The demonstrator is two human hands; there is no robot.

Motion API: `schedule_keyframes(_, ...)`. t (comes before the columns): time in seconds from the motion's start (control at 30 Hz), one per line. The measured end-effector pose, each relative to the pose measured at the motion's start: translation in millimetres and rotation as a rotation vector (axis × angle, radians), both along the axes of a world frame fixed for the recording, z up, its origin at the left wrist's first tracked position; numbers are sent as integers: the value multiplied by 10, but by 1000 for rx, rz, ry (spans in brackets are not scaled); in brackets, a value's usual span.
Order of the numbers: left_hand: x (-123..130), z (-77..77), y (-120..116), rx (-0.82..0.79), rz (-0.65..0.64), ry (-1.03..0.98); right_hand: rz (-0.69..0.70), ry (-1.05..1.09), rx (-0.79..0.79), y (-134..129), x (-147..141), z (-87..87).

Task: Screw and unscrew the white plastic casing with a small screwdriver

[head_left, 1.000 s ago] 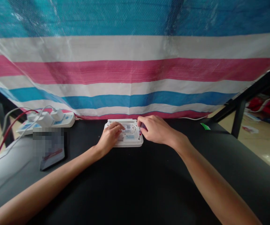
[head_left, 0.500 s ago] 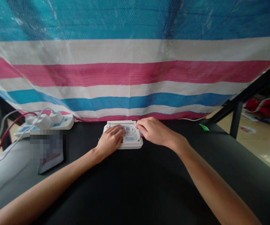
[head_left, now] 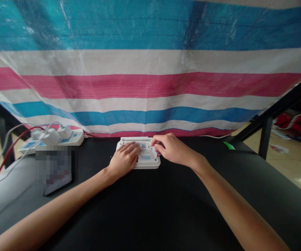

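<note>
A white box-like device with vents, labels and a bar along its far edge lies flat on the black table. My left hand rests on the device's left part, fingers stretched over it, holding nothing. At the device's right side, my right hand is closed round a small red tool, perhaps a screwdriver. The tool's tip points down at the near right corner of the device; most of its handle is hidden by my fingers.
At the back left stands a white power strip with plugs and cables. Nearer is a dark, partly blurred flat device. A green wrapper lies at the back right. A striped sheet hangs behind the table, between black frame bars.
The view has shifted slightly, so everything sits a little lower. The fingers of my right hand have changed their hold, and more of the red tool shows. My left hand stays on the device.
</note>
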State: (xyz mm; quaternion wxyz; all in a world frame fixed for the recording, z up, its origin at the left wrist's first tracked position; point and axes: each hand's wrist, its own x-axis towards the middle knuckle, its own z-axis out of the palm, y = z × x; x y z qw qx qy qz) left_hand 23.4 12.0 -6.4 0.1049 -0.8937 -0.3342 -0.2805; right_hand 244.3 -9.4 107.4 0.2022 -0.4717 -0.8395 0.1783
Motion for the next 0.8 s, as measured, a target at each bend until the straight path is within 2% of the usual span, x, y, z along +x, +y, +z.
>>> schedule_keyframes(0.2,6,15,-3,8,-1,-1,56,69,-63,5,-1,-19)
schedule_keyframes(0.37,6,19,3,-3,-4,10,12,51,-171,14,-4,-22)
schedule_keyframes(0.53,0,16,5,-2,1,18,-79,-93,-132,22,-24,-43)
schedule_keyframes(0.7,0,21,0,-32,-8,12,47,35,-426,73,37,-92)
schedule_keyframes(0.8,1,21,-2,-38,-7,12,37,116,-496,122,91,-137)
